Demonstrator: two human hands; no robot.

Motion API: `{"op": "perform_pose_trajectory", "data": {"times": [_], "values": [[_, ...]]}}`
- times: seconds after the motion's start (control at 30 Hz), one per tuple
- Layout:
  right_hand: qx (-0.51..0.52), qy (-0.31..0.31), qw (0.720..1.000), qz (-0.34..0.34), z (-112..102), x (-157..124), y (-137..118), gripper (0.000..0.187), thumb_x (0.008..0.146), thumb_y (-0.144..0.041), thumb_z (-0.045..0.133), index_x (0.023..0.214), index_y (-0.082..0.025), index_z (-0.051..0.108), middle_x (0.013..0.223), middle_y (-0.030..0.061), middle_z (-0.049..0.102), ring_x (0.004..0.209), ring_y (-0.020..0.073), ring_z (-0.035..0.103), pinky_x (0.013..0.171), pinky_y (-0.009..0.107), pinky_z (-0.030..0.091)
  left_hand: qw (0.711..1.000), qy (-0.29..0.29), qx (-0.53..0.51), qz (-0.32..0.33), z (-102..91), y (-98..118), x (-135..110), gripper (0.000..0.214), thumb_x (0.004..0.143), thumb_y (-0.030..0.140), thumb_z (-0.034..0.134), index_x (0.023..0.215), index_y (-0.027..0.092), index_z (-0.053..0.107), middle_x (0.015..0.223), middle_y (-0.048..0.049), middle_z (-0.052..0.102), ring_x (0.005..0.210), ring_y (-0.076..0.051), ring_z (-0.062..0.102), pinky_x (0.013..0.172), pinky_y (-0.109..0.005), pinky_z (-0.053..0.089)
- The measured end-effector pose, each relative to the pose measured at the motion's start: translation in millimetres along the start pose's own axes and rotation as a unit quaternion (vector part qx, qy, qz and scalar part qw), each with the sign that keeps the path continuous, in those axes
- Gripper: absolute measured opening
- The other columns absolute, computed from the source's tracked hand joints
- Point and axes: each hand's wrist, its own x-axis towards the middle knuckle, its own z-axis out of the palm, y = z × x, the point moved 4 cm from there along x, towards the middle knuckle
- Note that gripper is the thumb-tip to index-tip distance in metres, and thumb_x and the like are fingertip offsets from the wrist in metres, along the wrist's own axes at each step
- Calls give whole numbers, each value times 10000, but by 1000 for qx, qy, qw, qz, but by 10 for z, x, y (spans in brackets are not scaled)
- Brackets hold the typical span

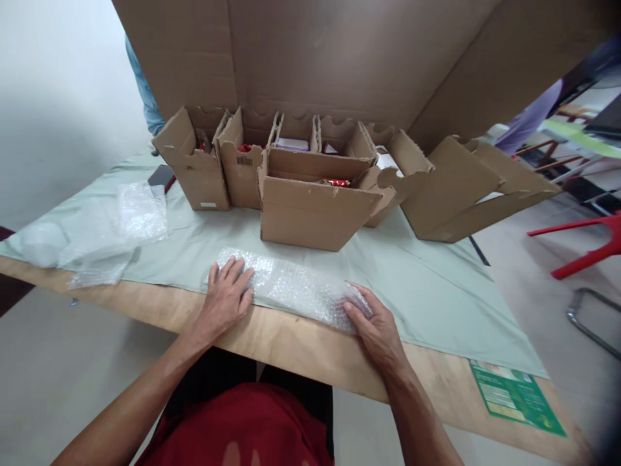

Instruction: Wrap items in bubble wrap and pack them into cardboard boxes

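Observation:
A sheet of bubble wrap (295, 285) lies flat on the pale green cloth (427, 298) near the table's front edge. My left hand (226, 298) rests on its left end, fingers stretched out flat and slightly spread. My right hand (373, 323) lies on its right end, fingers extended and pressing the wrap down. Neither hand grips anything. Just behind the wrap stands an open cardboard box (313, 207) with a red item inside.
Several more open cardboard boxes (213, 162) line the back, under a large cardboard sheet (330, 58). More bubble wrap and plastic (121, 226) lies at the left. A green leaflet (514, 395) sits at the table's right corner. A red chair (587, 246) stands right. Someone's blue sleeve (143, 84) shows behind.

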Motion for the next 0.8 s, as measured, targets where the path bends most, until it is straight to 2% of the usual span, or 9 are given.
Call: {"op": "perform_pose_trajectory", "data": {"times": [0.07,0.27,0.47,0.67,0.8], "values": [[3,1,1000,-5,-4,8,1,421,881,-446,649,1225,-205,689,1139,73,740,1008,233,684,916,348,522,1000,18,-3,9,1,78,-37,392,989,251,429,1309,172,641,1488,-172,573,1454,-373,435,1177,-637,309],[13,-13,1000,6,8,-14,27,361,889,-467,650,1098,-183,725,950,52,749,868,222,671,817,325,521,998,36,-16,45,-33,202,-79,341,1005,246,446,1261,178,660,1470,-158,587,1460,-366,424,1183,-625,323],[-1,-12,1000,10,0,-22,15,346,888,-468,648,1064,-185,740,901,42,739,817,218,653,778,320,517,993,-27,-19,112,-7,343,-115,382,1005,256,447,1340,175,610,1488,-170,567,1424,-332,475,1190,-597,336],[-8,-12,1000,10,-4,-18,5,354,883,-469,643,1072,-189,747,891,37,741,796,217,645,757,317,508,992,-44,-22,113,-23,318,-105,400,1020,306,452,1388,207,573,1539,-135,522,1451,-305,445,1219,-569,309],[0,-16,1000,16,7,-39,19,356,887,-473,642,1072,-186,743,897,39,742,790,215,644,745,317,498,993,-41,-23,107,-32,327,-114,393,1017,309,456,1372,197,583,1529,-145,530,1445,-309,452,1215,-573,317]]}}
